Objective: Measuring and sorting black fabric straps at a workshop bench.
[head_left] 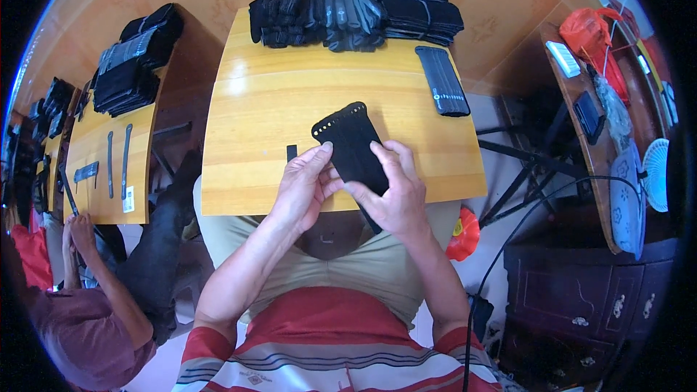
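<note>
A flat black fabric piece (350, 147), with a row of pale dots or holes along its far edge, is held tilted over the near part of the table (250, 131). My left hand (305, 178) pinches its left edge, thumb on top. My right hand (396, 189) is closed on its right and near side, the thumb lying across the lower part. A narrow dark end hangs below, between my hands. Just left of the piece, a small black strip (292, 152) lies on the wood, near my left fingers.
Folded dark textile bundles (348, 14) line the table's back; a similar grey-black piece (443, 83) lies at right. At left, a co-worker's hands (80, 232) hold a dark strip at another table (98, 167). A black cable (508, 236) arcs at right beside a cabinet (573, 290).
</note>
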`<state>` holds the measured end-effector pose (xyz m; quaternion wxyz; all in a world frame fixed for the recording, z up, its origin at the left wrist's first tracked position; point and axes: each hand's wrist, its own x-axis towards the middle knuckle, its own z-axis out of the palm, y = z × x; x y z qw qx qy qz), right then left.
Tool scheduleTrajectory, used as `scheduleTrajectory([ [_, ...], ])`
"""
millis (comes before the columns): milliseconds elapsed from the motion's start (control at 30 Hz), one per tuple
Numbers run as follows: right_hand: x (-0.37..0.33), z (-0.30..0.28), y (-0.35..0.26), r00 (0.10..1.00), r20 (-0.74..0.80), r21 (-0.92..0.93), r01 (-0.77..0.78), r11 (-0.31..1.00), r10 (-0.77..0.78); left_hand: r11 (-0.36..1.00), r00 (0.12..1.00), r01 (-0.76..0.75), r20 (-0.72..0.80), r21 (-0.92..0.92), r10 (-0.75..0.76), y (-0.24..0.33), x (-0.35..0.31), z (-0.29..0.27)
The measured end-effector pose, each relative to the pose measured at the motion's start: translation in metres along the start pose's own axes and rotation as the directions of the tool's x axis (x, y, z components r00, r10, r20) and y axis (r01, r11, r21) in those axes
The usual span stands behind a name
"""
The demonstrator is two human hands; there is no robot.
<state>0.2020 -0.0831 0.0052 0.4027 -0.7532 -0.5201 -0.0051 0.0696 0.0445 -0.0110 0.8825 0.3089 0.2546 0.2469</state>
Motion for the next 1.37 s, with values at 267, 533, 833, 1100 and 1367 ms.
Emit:
scheduleTrajectory([
  [267, 0.011, -0.001, 0.009, 0.996, 0.087, -0.166, 0.028, 0.986, -0.013, 1.000, 0.999, 0.009, 0.039, -0.016, -0.008, -0.005, 0.013, -0.005],
  [533, 0.075, -0.032, 0.071, 0.981, -0.075, -0.311, -0.195, 0.930, 0.181, 0.902, 0.979, -0.186, -0.006, 0.389, 0.204, -0.017, 0.012, -0.022],
  [833, 0.159, -0.059, 0.176, 0.937, -0.168, -0.400, -0.347, 0.848, 0.305, 0.733, 0.960, -0.265, 0.098, 0.626, 0.263, -0.026, 0.006, -0.017],
  [1100, 0.188, -0.047, 0.184, 0.905, -0.141, -0.476, -0.418, 0.774, 0.403, 0.675, 0.947, -0.294, 0.112, 0.676, 0.301, -0.027, 0.006, -0.017],
  [1367, 0.197, -0.038, 0.184, 0.859, -0.047, -0.567, -0.443, 0.694, 0.509, 0.566, 0.941, -0.309, 0.158, 0.764, 0.301, -0.024, 0.004, -0.016],
])
